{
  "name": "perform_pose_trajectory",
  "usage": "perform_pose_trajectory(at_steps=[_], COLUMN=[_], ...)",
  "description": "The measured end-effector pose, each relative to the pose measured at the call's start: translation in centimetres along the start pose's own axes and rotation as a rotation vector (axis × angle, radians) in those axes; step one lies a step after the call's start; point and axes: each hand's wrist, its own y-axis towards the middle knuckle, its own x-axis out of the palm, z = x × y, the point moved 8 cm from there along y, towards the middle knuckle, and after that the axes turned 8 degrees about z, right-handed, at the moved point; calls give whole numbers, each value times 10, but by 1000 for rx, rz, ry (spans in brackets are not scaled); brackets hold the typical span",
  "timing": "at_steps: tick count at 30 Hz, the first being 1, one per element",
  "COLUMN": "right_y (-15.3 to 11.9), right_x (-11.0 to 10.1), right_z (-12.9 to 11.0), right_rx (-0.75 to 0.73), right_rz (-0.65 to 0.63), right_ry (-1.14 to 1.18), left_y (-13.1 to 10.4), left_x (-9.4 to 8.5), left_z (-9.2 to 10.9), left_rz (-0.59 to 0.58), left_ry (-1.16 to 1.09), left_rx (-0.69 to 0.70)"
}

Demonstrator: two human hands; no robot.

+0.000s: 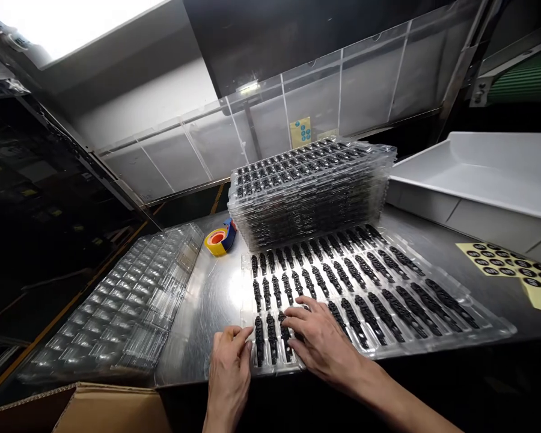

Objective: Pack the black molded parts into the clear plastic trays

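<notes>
A clear plastic tray [496, 329] lies on the metal bench, with rows of narrow black segmented parts [365, 316] in its pockets. My left hand [229, 367] is at the tray's front left corner, thumb and forefinger drawn together. Anything between those fingertips is too small to make out. Over the front row, my right hand [322, 340] reaches in with curved fingers and the thumb apart from them. Its fingertips are at the black parts near the left end and cover some of them. Whether it grips one of these is hard to see.
Behind the tray rises a tall stack of filled clear trays [306, 198]. Stacked clear trays [130, 300] stand at left, near a tape roll [217, 240] and a cardboard box [112, 409]. A white bin [491, 180] and round-sticker sheets [500, 261] are at right.
</notes>
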Motion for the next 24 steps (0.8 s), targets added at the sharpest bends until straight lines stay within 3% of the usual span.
perform_pose_trajectory(at_steps=[3, 6, 10, 13, 18, 24], right_y=[-11, -44, -106, -147, -176, -184], right_x=[-34, -83, -134, -155, -162, -171], right_z=[24, 59, 103, 120, 118, 119], right_rx=[42, 24, 52, 124, 175, 188], right_rz=[178, 367, 487, 566, 618, 689], right_ry=[-71, -217, -428, -545, -531, -448], left_y=[-10, -24, -30, -23, -2, 21], left_x=[-1, 7, 34, 55, 79, 86], left_z=[6, 24, 57, 85, 117, 111], left_rz=[117, 214, 206, 162, -71, -466], left_ry=[-30, -25, -37, -48, -72, 71], left_rx=[6, 150, 330, 406, 547, 479])
